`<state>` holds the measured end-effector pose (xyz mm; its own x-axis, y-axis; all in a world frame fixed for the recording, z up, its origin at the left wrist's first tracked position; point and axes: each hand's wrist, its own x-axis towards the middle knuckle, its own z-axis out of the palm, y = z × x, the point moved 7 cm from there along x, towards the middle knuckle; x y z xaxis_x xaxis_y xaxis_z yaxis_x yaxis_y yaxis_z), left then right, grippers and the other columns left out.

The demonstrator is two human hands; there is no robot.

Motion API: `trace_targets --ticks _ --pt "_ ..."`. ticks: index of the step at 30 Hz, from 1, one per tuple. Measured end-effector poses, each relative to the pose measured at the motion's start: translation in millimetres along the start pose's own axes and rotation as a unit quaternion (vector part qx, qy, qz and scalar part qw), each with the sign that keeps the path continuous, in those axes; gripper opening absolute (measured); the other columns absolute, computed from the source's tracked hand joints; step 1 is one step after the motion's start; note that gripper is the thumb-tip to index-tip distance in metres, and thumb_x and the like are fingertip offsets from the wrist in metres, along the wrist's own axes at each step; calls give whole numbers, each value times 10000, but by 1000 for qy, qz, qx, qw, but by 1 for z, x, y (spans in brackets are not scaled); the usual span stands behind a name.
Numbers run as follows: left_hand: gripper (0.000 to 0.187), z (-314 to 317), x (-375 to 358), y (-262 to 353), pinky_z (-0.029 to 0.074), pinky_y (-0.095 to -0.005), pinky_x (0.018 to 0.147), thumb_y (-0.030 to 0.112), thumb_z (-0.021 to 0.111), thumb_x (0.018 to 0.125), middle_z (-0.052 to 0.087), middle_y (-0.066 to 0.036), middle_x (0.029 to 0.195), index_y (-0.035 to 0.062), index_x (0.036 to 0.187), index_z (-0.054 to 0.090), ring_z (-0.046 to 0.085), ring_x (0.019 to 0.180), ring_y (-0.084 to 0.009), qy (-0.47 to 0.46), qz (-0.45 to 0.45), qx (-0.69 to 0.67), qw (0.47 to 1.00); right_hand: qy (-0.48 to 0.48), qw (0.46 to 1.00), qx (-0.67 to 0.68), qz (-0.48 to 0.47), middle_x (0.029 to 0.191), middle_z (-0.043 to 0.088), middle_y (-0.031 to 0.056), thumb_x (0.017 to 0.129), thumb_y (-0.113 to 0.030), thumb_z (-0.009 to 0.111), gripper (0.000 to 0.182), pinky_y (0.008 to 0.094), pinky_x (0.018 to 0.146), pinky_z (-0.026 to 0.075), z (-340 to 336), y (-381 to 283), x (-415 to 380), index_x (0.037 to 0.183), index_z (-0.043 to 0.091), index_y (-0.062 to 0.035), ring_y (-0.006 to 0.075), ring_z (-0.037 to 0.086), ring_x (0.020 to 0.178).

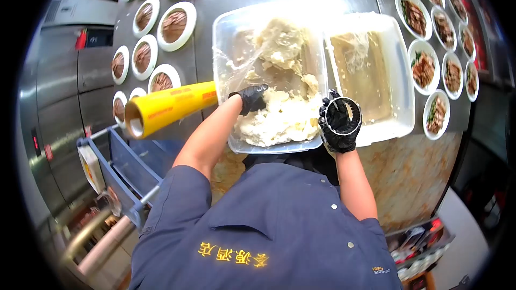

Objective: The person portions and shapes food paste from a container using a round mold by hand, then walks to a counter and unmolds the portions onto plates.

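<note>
Inside the left clear plastic tub (220,48) lies a lumpy white mash (282,121), with a second heap of it farther back. My left hand (252,100), in a black glove, presses into the mash at the tub's left side. Its fingers look curled together, their tips partly hidden. Beside the tub's right wall, my right hand (337,123), also gloved in black and smeared with white, is closed on a round metal ring (359,110). The ring's opening faces up, and gloved fingers show through it.
Right of my tub stands another plastic tub (403,75) with a thin residue and crumpled film. A yellow roll (177,108) juts out over the table's left edge. Plates of sliced meat (174,26) line the left; bowls of food (424,69) line the right. A blue cart (126,161) stands lower left.
</note>
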<state>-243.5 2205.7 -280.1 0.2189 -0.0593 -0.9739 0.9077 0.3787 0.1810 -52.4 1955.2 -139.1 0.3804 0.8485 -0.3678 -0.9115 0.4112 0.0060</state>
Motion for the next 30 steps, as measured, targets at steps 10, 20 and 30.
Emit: trace_targets --ticks 10,20,30 --pt "655 98 -3 59 462 -391 1059 493 692 918 592 -100 1353 129 1436 523 573 1228 -217 -141 -38 -116 982 -33 993 108 -28 1349 568 302 905 -657 491 937 530 1011 503 19 16 5 1555 322 -3 454 580 1195" --pt "792 94 29 64 257 -381 1243 179 753 799 368 -65 1617 164 1529 447 342 1477 -202 -206 213 296 908 -59 996 63 -28 1474 493 243 999 -597 348 814 517 1186 322 22 5 3 1542 346 9 385 461 1379" --pt "646 56 -186 91 381 -474 1104 486 614 940 484 -113 1516 146 1477 503 483 1353 -256 61 91 -70 991 13 900 -427 -88 1387 567 130 1092 -370 395 499 427 1072 476 50 8 26 1443 475 -24 260 563 1263"
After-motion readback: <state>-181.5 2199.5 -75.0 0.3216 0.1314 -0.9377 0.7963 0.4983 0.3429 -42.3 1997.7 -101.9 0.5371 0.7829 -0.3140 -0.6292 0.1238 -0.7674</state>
